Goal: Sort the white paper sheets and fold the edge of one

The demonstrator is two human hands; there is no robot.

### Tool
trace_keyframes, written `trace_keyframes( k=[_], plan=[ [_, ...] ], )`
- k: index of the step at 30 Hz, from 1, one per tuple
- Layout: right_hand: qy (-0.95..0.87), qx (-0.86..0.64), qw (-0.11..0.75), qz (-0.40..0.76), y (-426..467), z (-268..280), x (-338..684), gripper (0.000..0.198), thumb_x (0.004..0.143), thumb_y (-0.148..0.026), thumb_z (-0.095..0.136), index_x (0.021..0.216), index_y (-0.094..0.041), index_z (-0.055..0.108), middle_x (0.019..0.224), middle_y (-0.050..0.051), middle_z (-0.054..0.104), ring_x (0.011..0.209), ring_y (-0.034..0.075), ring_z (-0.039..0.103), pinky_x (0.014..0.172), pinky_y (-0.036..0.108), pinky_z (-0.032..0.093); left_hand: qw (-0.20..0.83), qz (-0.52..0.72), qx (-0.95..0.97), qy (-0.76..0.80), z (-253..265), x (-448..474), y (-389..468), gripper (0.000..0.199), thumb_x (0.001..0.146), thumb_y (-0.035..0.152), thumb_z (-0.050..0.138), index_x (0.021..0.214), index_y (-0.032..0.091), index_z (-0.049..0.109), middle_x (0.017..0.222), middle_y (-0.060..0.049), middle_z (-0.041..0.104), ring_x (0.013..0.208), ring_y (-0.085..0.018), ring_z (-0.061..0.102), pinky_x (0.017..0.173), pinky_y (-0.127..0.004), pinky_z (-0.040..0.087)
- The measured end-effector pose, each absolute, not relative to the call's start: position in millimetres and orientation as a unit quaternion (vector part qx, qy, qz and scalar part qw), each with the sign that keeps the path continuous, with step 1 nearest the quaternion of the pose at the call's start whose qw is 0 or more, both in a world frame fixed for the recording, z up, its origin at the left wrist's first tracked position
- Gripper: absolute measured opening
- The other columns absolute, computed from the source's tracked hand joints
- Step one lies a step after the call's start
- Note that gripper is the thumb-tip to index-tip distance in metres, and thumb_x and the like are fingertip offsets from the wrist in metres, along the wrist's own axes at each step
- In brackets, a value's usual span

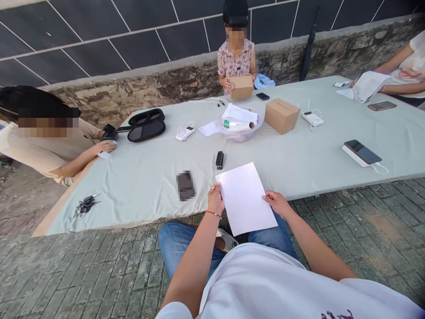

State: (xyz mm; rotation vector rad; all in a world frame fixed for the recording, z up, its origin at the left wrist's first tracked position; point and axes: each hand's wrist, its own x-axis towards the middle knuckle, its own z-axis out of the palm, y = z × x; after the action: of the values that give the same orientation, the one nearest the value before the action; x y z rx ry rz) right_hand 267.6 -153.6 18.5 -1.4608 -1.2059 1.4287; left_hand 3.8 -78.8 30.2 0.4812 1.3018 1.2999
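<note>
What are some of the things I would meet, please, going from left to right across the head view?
Small dark bundle, black case, white device, left hand, paper sheet, right hand, second white device, phone on a white block.

A long table [55,214] is spread with a pale, creased cloth [142,190]. Along its near side lie keys [86,205], a dark item [186,186] blurred out, a black stapler [219,160] and, to the right, a white power bank [352,157]. Farther back rest an open black case [147,131], a white corded gadget [185,133], a paper slip [207,129], a clear plastic bowl [237,136], a cardboard box [281,117] and another corded gadget [312,118]. Two pens [222,103] lie behind the bowl; a black phone [263,96] lies behind the box, and another phone [382,106] lies at far right.
</note>
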Motion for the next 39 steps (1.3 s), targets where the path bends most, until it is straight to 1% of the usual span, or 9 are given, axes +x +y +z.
trace_keyframes(
  k=[6,9,12,18,22,26,31,34,39],
  plan=[
    [-0.351,-0.594,0.422,0.588,-135.8,30.2,275.1,0.033,0.073,-0.052,0.068,0.083,-0.021,0.060,0.068,-0.002,0.066,0.057,0.016,0.057,0.055,0.028,0.045,0.741,0.399,0.194,0.504,31.9,1.1,-97.6,0.041,0.086,0.053,0.057,0.101,0.016,0.065,0.101,-0.012,0.071,0.088,-0.019,0.068,0.070,-0.030,0.054],
    [-0.304,-0.591,0.421,0.617,-128.5,27.5,275.8,0.034,0.069,-0.050,0.072,0.081,-0.022,0.058,0.066,-0.003,0.065,0.056,0.016,0.058,0.055,0.029,0.048,0.760,0.346,0.216,0.507,32.6,-6.7,-116.3,0.040,0.082,0.048,0.064,0.102,0.014,0.066,0.103,-0.016,0.072,0.088,-0.021,0.069,0.070,-0.032,0.055],
    [-0.289,-0.593,0.404,0.633,-128.4,21.0,272.7,0.034,0.068,-0.049,0.073,0.082,-0.022,0.058,0.069,0.000,0.068,0.059,0.019,0.063,0.058,0.032,0.052,0.764,0.310,0.205,0.528,27.9,-11.8,-137.7,0.037,0.073,0.043,0.076,0.091,0.012,0.067,0.092,-0.017,0.073,0.079,-0.024,0.070,0.069,-0.035,0.055],
    [-0.301,-0.602,0.365,0.643,-140.7,18.5,264.4,0.036,0.077,-0.055,0.068,0.094,-0.024,0.065,0.084,0.004,0.074,0.070,0.023,0.069,0.064,0.037,0.058,0.728,0.396,0.143,0.540,10.4,-13.8,-163.1,0.045,0.055,0.030,0.089,0.089,0.010,0.069,0.088,-0.014,0.075,0.076,-0.024,0.071,0.077,-0.038,0.057],
    [-0.337,-0.584,0.323,0.664,-151.8,24.9,261.4,0.041,0.076,-0.051,0.071,0.106,-0.024,0.068,0.102,0.008,0.074,0.089,0.028,0.071,0.079,0.042,0.058,0.720,0.427,0.102,0.538,10.6,-14.9,-163.2,0.045,0.057,0.032,0.089,0.091,0.011,0.069,0.087,-0.013,0.075,0.073,-0.023,0.071,0.077,-0.039,0.058],
    [-0.468,-0.657,0.287,0.517,-152.2,27.6,269.9,0.034,0.079,-0.049,0.066,0.101,-0.026,0.073,0.104,0.007,0.074,0.098,0.033,0.069,0.085,0.047,0.056,0.731,0.446,0.130,0.500,16.3,-16.8,-163.6,0.038,0.061,0.036,0.085,0.087,0.013,0.070,0.086,-0.010,0.075,0.074,-0.020,0.070,0.073,-0.033,0.057],
    [-0.535,-0.723,0.248,0.361,-136.4,31.0,300.7,0.031,0.080,-0.047,0.060,0.096,-0.024,0.074,0.100,0.010,0.074,0.100,0.035,0.067,0.088,0.050,0.052,0.704,0.452,0.150,0.527,12.7,-22.5,-164.4,0.037,0.056,0.034,0.087,0.080,0.013,0.067,0.077,-0.008,0.073,0.071,-0.021,0.069,0.072,-0.033,0.054],
    [-0.494,-0.759,0.279,0.320,-128.2,36.6,323.3,0.032,0.076,-0.047,0.063,0.093,-0.022,0.073,0.094,0.011,0.075,0.095,0.035,0.068,0.082,0.048,0.055,0.676,0.470,0.122,0.554,6.4,-25.4,-163.2,0.041,0.053,0.033,0.089,0.080,0.013,0.065,0.072,-0.006,0.071,0.069,-0.020,0.068,0.073,-0.034,0.053],
    [-0.355,-0.717,0.395,0.451,-127.2,52.3,339.7,0.040,0.070,-0.046,0.072,0.101,-0.020,0.070,0.097,0.010,0.075,0.082,0.031,0.071,0.066,0.042,0.059,0.670,0.498,0.092,0.543,4.8,-22.5,-164.6,0.039,0.055,0.032,0.088,0.076,0.015,0.061,0.075,-0.005,0.072,0.073,-0.021,0.069,0.076,-0.034,0.054]
  ],
)
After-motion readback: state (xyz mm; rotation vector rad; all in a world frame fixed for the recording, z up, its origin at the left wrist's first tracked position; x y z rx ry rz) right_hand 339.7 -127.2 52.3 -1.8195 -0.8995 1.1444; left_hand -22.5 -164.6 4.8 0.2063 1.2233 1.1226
